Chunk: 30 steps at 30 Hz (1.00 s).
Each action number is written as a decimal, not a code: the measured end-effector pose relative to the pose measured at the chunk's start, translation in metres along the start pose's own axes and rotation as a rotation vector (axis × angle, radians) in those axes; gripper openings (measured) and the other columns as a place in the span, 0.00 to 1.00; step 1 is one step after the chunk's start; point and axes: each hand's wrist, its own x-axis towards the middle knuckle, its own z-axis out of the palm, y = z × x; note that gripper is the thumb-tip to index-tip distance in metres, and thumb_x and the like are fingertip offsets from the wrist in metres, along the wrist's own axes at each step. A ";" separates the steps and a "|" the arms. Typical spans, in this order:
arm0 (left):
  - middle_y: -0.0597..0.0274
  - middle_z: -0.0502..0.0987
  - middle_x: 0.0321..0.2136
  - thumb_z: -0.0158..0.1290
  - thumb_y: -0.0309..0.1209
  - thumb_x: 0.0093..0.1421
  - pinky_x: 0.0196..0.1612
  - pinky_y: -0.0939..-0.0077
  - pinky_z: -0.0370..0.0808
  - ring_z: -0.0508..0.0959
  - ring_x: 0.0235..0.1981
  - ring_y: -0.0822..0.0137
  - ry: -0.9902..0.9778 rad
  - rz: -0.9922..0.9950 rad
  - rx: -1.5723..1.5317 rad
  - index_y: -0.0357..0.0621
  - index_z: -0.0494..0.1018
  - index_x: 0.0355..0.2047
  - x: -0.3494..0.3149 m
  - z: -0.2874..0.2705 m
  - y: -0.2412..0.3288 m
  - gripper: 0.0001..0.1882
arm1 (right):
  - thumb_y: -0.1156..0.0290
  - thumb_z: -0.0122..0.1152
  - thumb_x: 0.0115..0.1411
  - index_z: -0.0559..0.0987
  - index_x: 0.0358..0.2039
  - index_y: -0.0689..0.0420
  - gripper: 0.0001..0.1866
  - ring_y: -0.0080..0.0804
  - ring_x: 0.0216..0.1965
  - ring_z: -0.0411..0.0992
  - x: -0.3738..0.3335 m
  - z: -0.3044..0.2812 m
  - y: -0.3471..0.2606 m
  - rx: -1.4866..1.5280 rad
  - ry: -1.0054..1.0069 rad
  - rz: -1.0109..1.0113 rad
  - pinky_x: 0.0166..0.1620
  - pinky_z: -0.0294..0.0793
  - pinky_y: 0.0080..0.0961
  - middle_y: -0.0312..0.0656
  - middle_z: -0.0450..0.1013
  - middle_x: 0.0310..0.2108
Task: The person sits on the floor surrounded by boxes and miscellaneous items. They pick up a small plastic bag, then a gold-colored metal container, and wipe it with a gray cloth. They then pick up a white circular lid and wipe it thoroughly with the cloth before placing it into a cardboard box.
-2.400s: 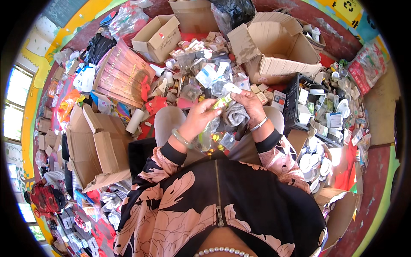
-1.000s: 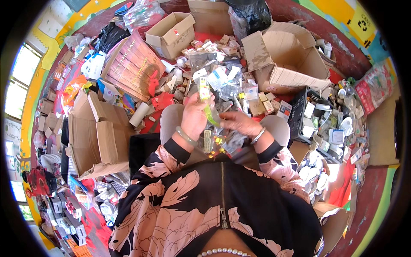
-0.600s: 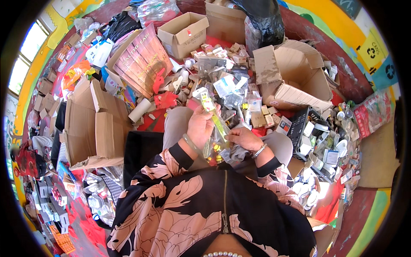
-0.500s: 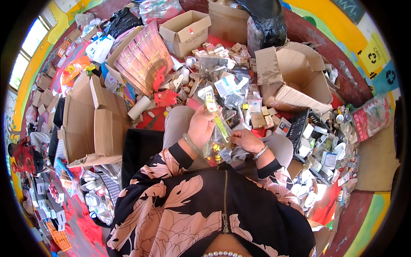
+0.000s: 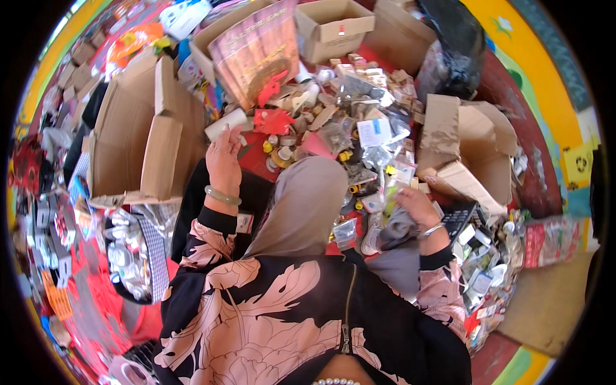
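My left hand [image 5: 222,168], a pale bangle at its wrist, is raised over a black box [image 5: 200,208] beside my knee. Its fingers stretch up by a white cardboard tube [image 5: 226,124], and I make out nothing held in them. Over by my right knee, my right hand [image 5: 418,210] closes on a yellow-green strip [image 5: 390,200], blurred by motion. Grey cloth [image 5: 398,231] lies just below that hand. Between my legs are small clear plastic packets [image 5: 345,232] and yellow-capped bits [image 5: 354,188].
An open cardboard box [image 5: 176,151] stands at left, another box [image 5: 486,138] at right. Ahead, small cartons [image 5: 359,69] and plastic waste form a heap. A black crate [image 5: 457,218] and mixed packaging [image 5: 481,269] lie right. A checked bag [image 5: 151,256] holds clear plastic items.
My hands have come apart from the clear package with the yellow-green insert. The left has swung left over the black box; the right has moved right. The view has shifted.
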 end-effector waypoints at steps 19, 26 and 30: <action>0.42 0.71 0.44 0.55 0.42 0.48 0.51 0.61 0.68 0.72 0.47 0.47 -0.488 -0.238 1.737 0.42 0.68 0.47 0.125 -0.064 -0.253 0.27 | 0.64 0.52 0.61 0.71 0.49 0.63 0.20 0.20 0.29 0.68 0.045 -0.031 -0.034 0.618 0.295 -0.002 0.35 0.73 0.18 0.35 0.70 0.31; 0.44 0.68 0.47 0.43 0.33 0.58 0.46 0.55 0.71 0.70 0.49 0.49 -0.668 -0.170 2.145 0.45 0.66 0.46 0.135 -0.059 -0.294 0.16 | 0.75 0.57 0.53 0.69 0.50 0.67 0.23 0.28 0.42 0.70 0.015 -0.032 -0.037 0.716 0.315 -0.068 0.47 0.68 0.21 0.43 0.69 0.45; 0.40 0.69 0.42 0.50 0.29 0.53 0.44 0.58 0.73 0.72 0.44 0.45 -0.644 -0.116 2.080 0.43 0.65 0.46 0.138 -0.065 -0.274 0.18 | 0.85 0.55 0.48 0.73 0.47 0.64 0.22 0.23 0.38 0.69 0.011 -0.040 -0.013 0.350 0.397 0.063 0.44 0.65 0.15 0.37 0.71 0.39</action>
